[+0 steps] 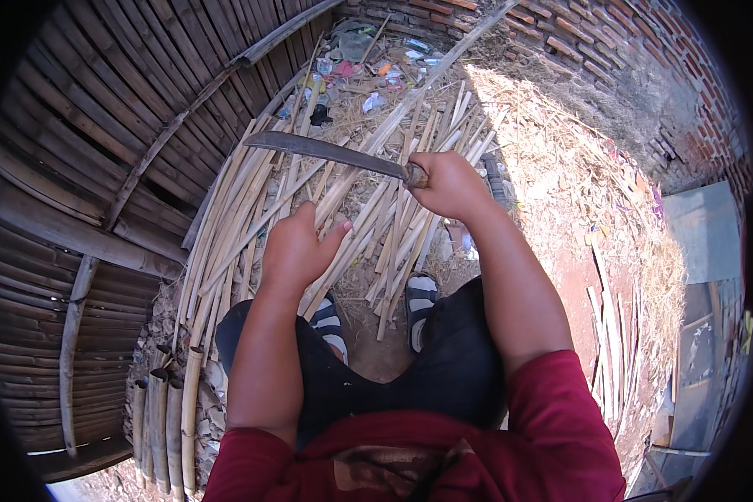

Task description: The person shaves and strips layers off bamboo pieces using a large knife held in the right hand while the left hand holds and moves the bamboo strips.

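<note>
My right hand (450,186) is closed around the short wooden handle of a machete (335,151). Its long dark blade points left, above a pile of split bamboo strips (393,226), and curves at the tip. My left hand (297,251) is lower and to the left, over the pile, with thumb and forefinger spread apart; its other fingers are largely hidden. A long pale bamboo strip (452,60) slants from the brick wall down toward the gap by my left thumb. Whether my left hand touches it, I cannot tell.
A bamboo-slat wall (125,109) rises on the left, with upright bamboo poles (161,418) at its foot. Litter (385,71) lies at the far end before a brick wall (611,58). More strips (611,343) and straw are on the right. My sandalled feet (421,305) stand at the pile's near edge.
</note>
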The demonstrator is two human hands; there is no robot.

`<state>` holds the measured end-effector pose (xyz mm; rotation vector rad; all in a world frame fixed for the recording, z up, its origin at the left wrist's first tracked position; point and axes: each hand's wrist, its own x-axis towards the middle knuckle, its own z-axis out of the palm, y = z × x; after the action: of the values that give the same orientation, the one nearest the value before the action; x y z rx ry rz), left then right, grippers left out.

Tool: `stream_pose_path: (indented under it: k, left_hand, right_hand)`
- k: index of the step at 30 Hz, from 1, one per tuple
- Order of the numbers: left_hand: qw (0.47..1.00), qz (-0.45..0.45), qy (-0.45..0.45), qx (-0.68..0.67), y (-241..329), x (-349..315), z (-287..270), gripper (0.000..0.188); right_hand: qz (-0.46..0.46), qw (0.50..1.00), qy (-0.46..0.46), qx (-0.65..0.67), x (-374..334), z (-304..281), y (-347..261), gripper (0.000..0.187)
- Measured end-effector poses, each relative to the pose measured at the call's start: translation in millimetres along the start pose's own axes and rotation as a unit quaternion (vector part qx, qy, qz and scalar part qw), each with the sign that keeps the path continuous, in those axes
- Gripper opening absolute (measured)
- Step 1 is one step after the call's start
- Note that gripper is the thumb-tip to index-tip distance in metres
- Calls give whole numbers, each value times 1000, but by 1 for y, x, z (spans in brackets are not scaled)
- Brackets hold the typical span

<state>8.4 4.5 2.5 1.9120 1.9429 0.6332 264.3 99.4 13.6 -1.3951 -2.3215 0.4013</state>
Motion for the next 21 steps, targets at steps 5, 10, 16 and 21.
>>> stream_pose_path:
  k: [5, 10, 16, 21]
  left_hand:
    - [996, 56, 53, -37, -9, -2, 13, 53]
    - [1000, 3, 4, 1, -9, 0, 9, 55]
    - [1000, 12, -4, 23, -2, -3, 5, 55]
    - [1000, 0, -3, 31, -13, -3, 7, 52]
  right_hand:
    - [-54, 998, -41, -17, 0, 6, -21, 20]
    - [34, 999, -11, 8, 5, 0, 13, 22]
    - [-23, 999, -35, -6, -2, 9, -12, 23]
    - [125, 987, 60, 80, 4, -8, 54, 26]
